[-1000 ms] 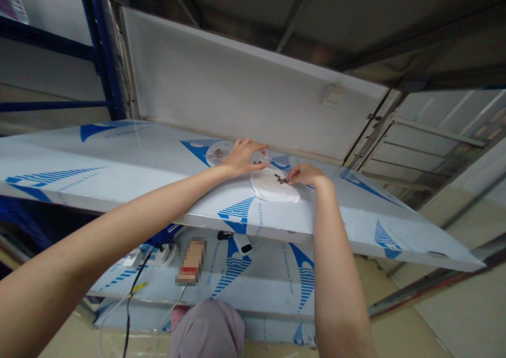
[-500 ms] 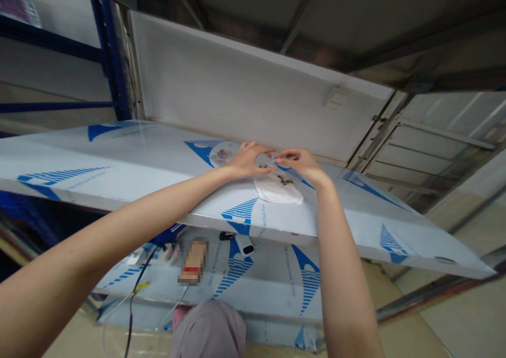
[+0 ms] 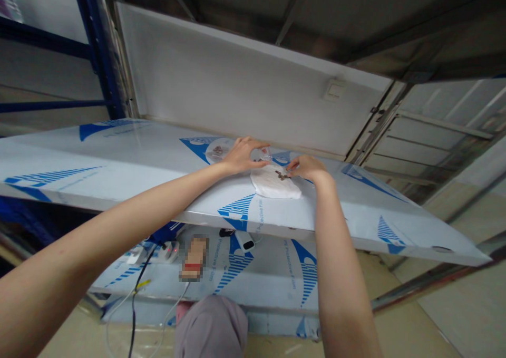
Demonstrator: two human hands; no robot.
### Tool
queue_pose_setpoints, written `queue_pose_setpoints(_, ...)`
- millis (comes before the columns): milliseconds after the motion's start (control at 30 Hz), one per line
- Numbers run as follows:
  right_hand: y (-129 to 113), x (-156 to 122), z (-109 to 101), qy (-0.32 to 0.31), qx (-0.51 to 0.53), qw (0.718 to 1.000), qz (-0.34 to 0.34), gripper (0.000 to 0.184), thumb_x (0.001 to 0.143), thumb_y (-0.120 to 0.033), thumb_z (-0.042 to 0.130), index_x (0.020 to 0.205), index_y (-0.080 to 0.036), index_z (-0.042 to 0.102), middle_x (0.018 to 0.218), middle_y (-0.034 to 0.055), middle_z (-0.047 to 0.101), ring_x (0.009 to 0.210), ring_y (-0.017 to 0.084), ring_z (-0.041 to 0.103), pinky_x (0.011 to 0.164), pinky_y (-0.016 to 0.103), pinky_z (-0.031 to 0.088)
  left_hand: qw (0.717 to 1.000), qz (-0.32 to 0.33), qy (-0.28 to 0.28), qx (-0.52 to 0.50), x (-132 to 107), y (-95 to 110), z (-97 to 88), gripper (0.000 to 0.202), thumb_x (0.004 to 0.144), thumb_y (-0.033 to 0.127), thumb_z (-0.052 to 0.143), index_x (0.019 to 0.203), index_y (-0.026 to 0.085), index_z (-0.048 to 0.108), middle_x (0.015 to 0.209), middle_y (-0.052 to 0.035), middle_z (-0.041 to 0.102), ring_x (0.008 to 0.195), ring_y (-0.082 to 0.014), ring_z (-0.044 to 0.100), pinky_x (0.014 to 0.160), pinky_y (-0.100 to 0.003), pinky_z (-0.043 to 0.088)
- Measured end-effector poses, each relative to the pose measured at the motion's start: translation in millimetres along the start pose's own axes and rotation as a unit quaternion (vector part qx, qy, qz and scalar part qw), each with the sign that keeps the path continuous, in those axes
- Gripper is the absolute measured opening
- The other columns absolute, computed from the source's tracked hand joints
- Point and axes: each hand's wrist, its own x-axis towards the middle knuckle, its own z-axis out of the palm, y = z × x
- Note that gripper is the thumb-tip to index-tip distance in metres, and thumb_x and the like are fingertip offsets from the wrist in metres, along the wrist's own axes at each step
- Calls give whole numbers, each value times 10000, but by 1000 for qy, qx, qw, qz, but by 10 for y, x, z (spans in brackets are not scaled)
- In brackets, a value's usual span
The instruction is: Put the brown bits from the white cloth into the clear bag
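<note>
My left hand is curled round a small clear plastic container, thumb on the near side and fingers on the far side. Something brown shows low inside it. Just to the right, my right hand reaches down with its fingertips pinched at the edge of a few small brown pieces. Whether a piece is between those fingertips is too small to see. The pieces lie on a folded white tissue. Left of my left hand is a round clear dish with more brown pieces, partly covered by the hand.
The metal shelf wears blue-printed film. On a lower shelf lie a blurred-out phone-like object, a white device, a power strip and cables. A wall switch sits behind; a dark shelf hangs overhead.
My right hand has moved from the clear container's rim down and right to the brown pieces on the tissue. My left hand still holds the container. The view has shifted slightly.
</note>
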Motion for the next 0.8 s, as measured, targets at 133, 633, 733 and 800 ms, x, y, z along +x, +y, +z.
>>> queue_pose_setpoints(133, -57, -11, 29, -34, -50, 998, -9, 143, 708, -190, 716, 840, -217, 762, 947, 74, 740, 898, 247, 671, 687, 303, 448, 1000, -3, -6, 3, -1, 0, 0, 473, 798, 324, 666, 1245, 198, 579, 1181, -61, 656, 1172, -249, 504, 1038, -391, 306)
queue_pose_setpoints(633, -200, 39, 3, 78, 295, 935, -182, 165, 730, -290, 656, 825, -175, 728, 906, 75, 735, 827, 191, 637, 779, 320, 467, 1000, 6, -29, 0, -10, 19, -1, 439, 812, 350, 643, 1221, 195, 602, 1191, -87, 638, 1156, -262, 510, 1023, -422, 334)
queue_pose_setpoints(733, -260, 56, 23, 75, 314, 924, -203, 175, 732, -297, 664, 837, -172, 726, 928, 78, 734, 857, 191, 636, 825, 324, 456, 999, 8, -31, -3, -7, 29, 2, 446, 811, 338, 646, 1226, 180, 600, 1171, -88, 646, 1144, -260, 512, 1013, -422, 342)
queue_pose_setpoints(800, -248, 70, 41, 100, 297, 933, -177, 177, 758, -300, 647, 845, -169, 728, 932, 89, 733, 860, 197, 640, 819, 324, 457, 1000, 6, -25, -5, -3, 25, 1, 461, 811, 330, 652, 1236, 163, 592, 1151, -91, 655, 1143, -258, 511, 1012, -411, 342)
